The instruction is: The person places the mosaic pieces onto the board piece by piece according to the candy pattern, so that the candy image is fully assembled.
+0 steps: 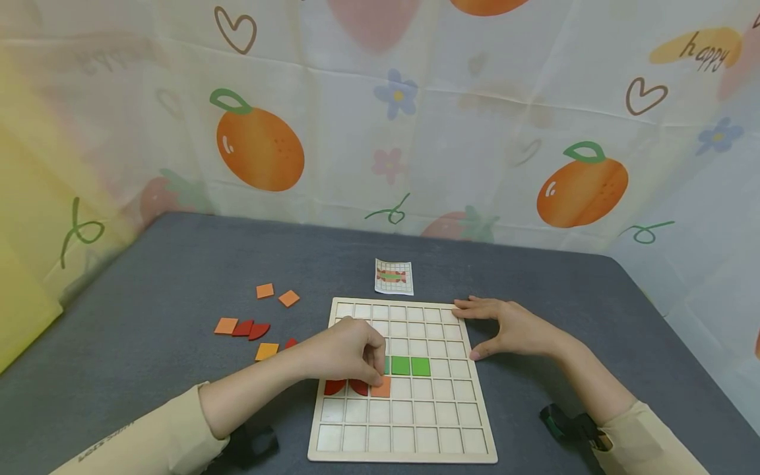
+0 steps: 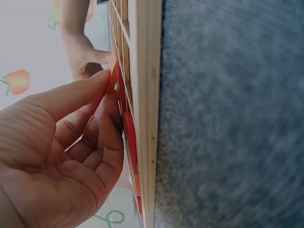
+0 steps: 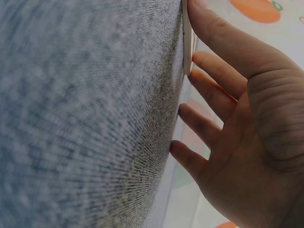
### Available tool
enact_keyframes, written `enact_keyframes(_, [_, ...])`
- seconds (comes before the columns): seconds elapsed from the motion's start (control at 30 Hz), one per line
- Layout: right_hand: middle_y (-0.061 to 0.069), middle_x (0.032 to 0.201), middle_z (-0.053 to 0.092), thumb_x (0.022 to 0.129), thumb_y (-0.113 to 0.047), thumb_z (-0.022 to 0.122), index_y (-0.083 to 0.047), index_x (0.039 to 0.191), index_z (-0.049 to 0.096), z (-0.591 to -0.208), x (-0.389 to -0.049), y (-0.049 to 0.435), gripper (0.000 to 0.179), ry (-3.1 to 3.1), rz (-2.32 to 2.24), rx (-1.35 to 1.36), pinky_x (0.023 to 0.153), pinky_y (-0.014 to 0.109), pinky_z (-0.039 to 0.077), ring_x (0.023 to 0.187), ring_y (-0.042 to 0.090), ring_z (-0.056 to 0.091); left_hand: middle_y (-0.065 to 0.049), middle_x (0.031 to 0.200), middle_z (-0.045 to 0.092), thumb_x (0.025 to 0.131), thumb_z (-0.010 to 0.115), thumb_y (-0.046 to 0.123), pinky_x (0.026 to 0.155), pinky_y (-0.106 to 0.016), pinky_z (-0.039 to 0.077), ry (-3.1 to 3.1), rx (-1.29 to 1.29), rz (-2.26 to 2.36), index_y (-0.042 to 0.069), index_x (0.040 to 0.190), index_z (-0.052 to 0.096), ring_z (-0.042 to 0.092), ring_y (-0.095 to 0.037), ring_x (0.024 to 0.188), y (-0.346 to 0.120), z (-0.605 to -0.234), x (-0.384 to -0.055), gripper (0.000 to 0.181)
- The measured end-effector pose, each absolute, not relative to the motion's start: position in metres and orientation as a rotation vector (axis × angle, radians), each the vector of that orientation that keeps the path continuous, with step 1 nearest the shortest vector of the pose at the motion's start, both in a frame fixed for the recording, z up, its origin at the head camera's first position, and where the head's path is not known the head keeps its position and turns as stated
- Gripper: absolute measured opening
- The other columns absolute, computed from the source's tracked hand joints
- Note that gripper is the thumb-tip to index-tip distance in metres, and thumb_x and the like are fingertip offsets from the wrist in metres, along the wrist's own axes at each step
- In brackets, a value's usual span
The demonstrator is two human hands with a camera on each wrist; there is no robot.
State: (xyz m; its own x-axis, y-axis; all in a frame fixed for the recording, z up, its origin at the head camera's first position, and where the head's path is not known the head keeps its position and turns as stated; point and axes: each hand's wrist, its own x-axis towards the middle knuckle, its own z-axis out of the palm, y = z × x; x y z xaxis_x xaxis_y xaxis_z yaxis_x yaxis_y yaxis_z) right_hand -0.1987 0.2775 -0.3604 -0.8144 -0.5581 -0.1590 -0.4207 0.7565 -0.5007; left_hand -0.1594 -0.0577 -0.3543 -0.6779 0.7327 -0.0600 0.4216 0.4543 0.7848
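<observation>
A pale wooden grid board point(image 1: 402, 456) lies on the table. My left hand point(image 1: 347, 349) pinches an orange square tile point(image 1: 380, 387) between thumb and fingers, low over a cell of the board. In the left wrist view the orange tile point(image 2: 112, 76) stands tilted at the fingertips. Two red quarter-round tiles, one of them the red tile point(image 1: 359, 388) beside the orange one, lie in the same row. Green square tiles point(image 1: 420, 367) fill cells one row above, partly hidden by my hand. My right hand point(image 1: 516, 330) rests along the board's right edge, fingers spread and fairly straight.
Loose orange tiles point(image 1: 289, 299) and red tiles point(image 1: 259, 330) lie on the dark table point(image 1: 178, 277) left of the board. A small pattern card point(image 1: 394, 277) lies beyond the board's far edge. A printed curtain point(image 1: 463, 132) hangs behind the table.
</observation>
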Motion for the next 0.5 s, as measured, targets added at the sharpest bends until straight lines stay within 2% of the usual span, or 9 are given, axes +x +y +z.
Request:
enact_keyframes(0.33, [0.000, 0.157, 0.043, 0.072, -0.051, 0.082, -0.024, 0.143, 0.053, -0.3583, -0.1971, 0.2766, 0.082, 2.651, -0.664, -0.759, 0.114, 0.068, 0.025, 0.152, 0.036, 0.026, 0.009, 0.060, 0.063, 0.077, 0.080, 0.007, 0.054, -0.016, 0.041, 2.323, 0.981, 1.038, 0.016, 0.069, 0.072, 0.049, 0.002, 0.055, -0.0567, -0.3569, -0.1585, 0.014])
enact_keyframes(0.5, [0.000, 0.157, 0.043, 0.071, -0.051, 0.083, -0.023, 0.143, 0.053, -0.3576, -0.1972, 0.2761, 0.083, 2.647, -0.669, -0.753, 0.114, 0.068, 0.025, 0.152, 0.036, 0.026, 0.006, 0.062, 0.065, 0.077, 0.079, 0.005, 0.055, -0.017, 0.043, 2.323, 0.996, 1.039, 0.015, 0.070, 0.072, 0.051, 0.001, 0.057, -0.0570, -0.3557, -0.1575, 0.014])
